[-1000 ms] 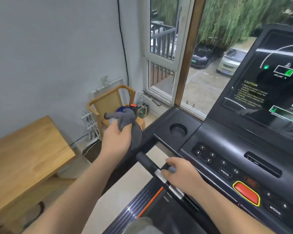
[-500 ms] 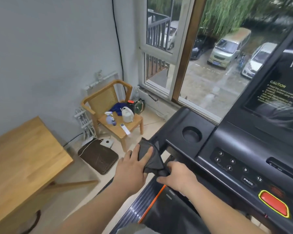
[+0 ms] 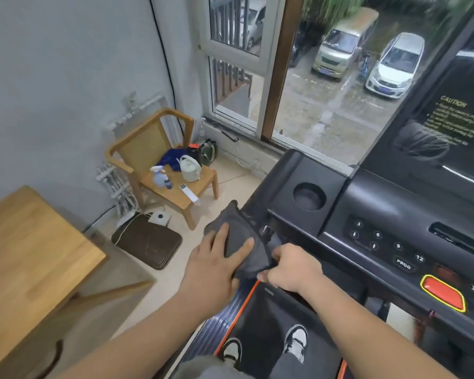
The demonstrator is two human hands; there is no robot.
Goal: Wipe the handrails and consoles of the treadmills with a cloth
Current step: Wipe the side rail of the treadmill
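Note:
A dark grey cloth (image 3: 240, 236) lies draped over the left handrail of the black treadmill, just left of the console (image 3: 394, 214). My left hand (image 3: 216, 258) rests on the cloth with straight, spread fingers. My right hand (image 3: 290, 266) pinches the cloth's lower right edge, fingers curled around it. The handrail itself is hidden under the cloth and my hands. The console's keypad (image 3: 378, 242), red stop button (image 3: 442, 292) and round cup holder (image 3: 309, 196) are uncovered.
A wooden chair (image 3: 159, 160) with a spray bottle (image 3: 160, 177), a kettle and a remote stands by the window (image 3: 312, 77). A wooden table (image 3: 25, 255) is at the left. A brown mat (image 3: 148, 243) lies on the floor. My shoes (image 3: 266, 344) stand on the belt.
A second ago my left hand held the bunched cloth up while my right gripped the bare handrail. The cloth now lies spread over the rail, left hand flat on it, right hand pinching its edge.

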